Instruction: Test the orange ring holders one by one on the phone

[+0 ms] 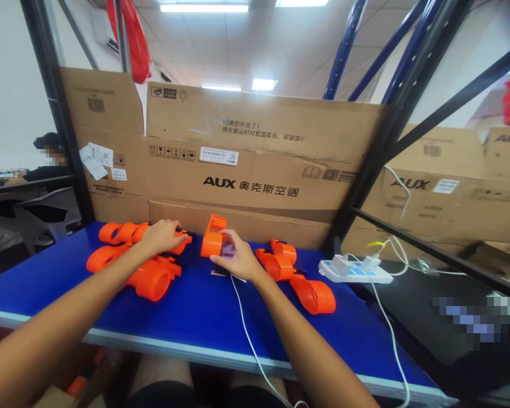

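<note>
My left hand (pixel 164 235) reaches over the back-left group of orange plastic parts, palm down, fingers curled onto an orange ring-shaped part (pixel 179 245) with a black piece at its end. My right hand (pixel 238 259) is closed around the side of an upright orange plastic part (pixel 211 245), which has a ring below and an arm rising above. Between thumb and fingers shows a dark, shiny surface, partly hidden; what it is I cannot tell. A white cable (pixel 243 323) runs from beneath this hand towards the front edge. Larger orange parts (pixel 153 280) lie below my left forearm.
More orange parts (pixel 317 296) lie right of my right hand on the blue table (pixel 187 326). A white power strip (pixel 355 272) with plugs sits at the right edge. Cardboard (pixel 255 170) walls the back, between dark metal posts (pixel 365 170). Another person (pixel 46 164) sits far left.
</note>
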The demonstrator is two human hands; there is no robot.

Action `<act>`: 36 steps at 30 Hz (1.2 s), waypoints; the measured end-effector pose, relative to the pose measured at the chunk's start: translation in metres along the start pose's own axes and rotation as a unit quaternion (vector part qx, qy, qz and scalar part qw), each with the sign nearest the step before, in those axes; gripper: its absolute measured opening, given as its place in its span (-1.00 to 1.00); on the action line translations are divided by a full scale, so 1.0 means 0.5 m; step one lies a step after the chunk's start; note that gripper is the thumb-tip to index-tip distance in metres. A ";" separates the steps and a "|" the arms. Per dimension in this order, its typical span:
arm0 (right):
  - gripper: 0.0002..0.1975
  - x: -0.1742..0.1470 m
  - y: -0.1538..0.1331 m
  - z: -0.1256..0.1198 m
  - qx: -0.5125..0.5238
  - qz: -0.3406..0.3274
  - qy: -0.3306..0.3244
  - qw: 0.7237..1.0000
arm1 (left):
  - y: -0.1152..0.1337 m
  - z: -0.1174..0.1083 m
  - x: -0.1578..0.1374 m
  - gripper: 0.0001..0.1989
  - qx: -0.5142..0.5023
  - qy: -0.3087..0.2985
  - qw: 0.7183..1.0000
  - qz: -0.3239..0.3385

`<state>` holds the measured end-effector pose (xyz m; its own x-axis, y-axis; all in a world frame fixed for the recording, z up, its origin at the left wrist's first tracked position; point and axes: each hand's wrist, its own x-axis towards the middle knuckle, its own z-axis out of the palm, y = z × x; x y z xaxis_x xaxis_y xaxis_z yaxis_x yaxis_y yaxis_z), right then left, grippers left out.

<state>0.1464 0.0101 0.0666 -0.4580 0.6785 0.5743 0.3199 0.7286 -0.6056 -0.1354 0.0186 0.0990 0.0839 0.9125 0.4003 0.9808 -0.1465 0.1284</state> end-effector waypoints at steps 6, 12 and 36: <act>-0.32 0.104 0.020 0.039 -0.149 -0.033 -0.087 0.985 | -0.024 0.067 0.036 -0.50 0.027 -0.088 0.995 -0.049; -0.31 0.121 0.051 0.082 -0.210 -0.053 -0.126 0.968 | -0.015 0.055 0.047 -0.55 0.006 -0.069 0.996 -0.062; -0.35 0.116 0.063 0.112 -0.276 -0.041 -0.101 0.955 | 0.039 -0.069 0.033 -0.51 -0.068 0.107 0.991 -0.047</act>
<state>0.0834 0.0673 0.0497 -0.6327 0.6257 0.4562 0.6393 0.7545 -0.1482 -0.1212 0.0178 0.1395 -0.0604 0.8252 0.5616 0.9485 -0.1278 0.2898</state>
